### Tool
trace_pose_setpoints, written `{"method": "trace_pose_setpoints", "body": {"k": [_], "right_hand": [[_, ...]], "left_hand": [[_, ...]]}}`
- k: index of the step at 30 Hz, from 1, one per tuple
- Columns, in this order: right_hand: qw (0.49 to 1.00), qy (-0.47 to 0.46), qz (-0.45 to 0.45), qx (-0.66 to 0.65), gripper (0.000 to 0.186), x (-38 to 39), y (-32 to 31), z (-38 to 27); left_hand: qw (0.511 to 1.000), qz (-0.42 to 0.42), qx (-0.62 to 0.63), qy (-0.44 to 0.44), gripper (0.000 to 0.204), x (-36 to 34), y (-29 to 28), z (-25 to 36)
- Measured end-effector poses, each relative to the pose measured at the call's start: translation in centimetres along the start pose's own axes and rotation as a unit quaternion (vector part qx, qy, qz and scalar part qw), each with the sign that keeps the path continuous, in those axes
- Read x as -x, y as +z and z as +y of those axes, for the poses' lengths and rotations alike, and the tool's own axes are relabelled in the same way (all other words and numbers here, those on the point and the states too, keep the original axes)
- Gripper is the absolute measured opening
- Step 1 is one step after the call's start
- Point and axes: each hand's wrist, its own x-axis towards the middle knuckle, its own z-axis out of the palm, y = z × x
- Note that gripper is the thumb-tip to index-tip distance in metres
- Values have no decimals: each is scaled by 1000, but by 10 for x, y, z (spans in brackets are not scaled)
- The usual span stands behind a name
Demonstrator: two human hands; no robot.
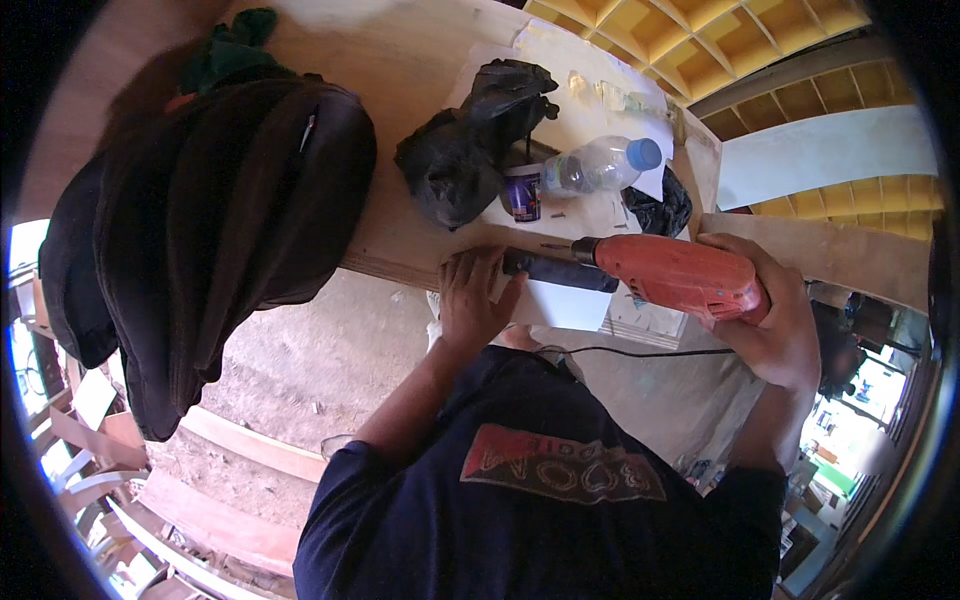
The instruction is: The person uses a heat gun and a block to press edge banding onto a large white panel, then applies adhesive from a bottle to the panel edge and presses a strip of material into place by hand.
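Note:
My right hand (775, 300) is wrapped round the rear of a red power drill (675, 272), which lies level over the bench's near edge. Its black chuck holds a thin bit that points left, just above a dark, flat bar (565, 271). I cannot tell whether the bit touches the bar. At the bar's left end, my left hand (472, 298) grips it with the thumb along the near side and the fingers over the bench edge. The bar rests at the edge of the wooden bench (385, 235), above a white sheet.
Beyond the bar stand a purple cup (523, 192), a clear bottle with a blue cap (605, 165) and a black plastic bag (455, 165). A dark padded bag (220, 200) overhangs the bench at left. A black cable (640, 352) runs below the bench edge.

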Motion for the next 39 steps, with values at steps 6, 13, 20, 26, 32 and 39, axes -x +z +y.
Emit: {"method": "trace_pose_setpoints", "body": {"k": [6, 13, 20, 26, 32, 39], "right_hand": [[999, -3, 31, -34, 71, 26, 3, 30], [993, -27, 64, -98, 72, 54, -2, 93], [979, -78, 93, -164, 73, 76, -21, 159], [975, -92, 87, -182, 72, 90, -35, 207], [969, -119, 93, -196, 73, 99, -32, 222], [965, -116, 105, -210, 73, 109, -21, 224]], "left_hand": [[989, 59, -64, -124, 32, 5, 22, 9], [987, 81, -41, -136, 57, -19, 41, 31], [993, -38, -71, -85, 108, -25, 28, 46], [931, -294, -190, 105, 122, -40, 36, 91], [858, -398, -302, 120, 124, -65, 49, 92], [829, -418, -350, 122, 120, -57, 59, 87]]}}
